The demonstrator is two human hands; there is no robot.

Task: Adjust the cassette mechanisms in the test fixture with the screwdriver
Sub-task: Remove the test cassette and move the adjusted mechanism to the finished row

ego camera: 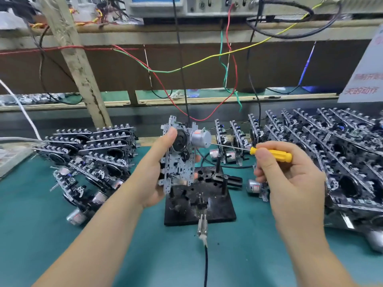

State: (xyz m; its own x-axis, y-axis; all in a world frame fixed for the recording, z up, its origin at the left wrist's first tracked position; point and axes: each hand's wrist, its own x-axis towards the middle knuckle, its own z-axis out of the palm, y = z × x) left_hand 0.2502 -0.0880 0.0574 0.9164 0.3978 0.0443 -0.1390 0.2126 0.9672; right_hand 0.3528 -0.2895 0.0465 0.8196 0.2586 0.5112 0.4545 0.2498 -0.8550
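A cassette mechanism (179, 157) is held upright above the far left part of the black test fixture (199, 204), clear of the fixture plate. It is gripped by the left hand (154, 175): the thumb is pressed on the black flywheel on its face and the remaining fingers are curled behind the metal chassis. A cylindrical silver motor (200, 138) projects from the upper right of the mechanism.

A screwdriver with a yellow handle (271, 154) is pinched in the right hand (290, 181) between thumb and curled fingers. Its thin metal shaft is directed leftward, and the tip is located at the lower right edge of the motor; contact cannot be confirmed.

The fixture rests on a green bench mat (62, 235), with upright posts on the plate and a metal clip (202, 224) with a black lead at its near edge. Stacked cassette mechanisms are laid to the left (93, 154), and a larger batch is arranged in rows to the right (331, 152). Red, green, yellow and black wires (207, 61) are hung from a shelf at the far side, where test instruments are placed. A white sign with red characters (364, 79) is positioned at the far right.
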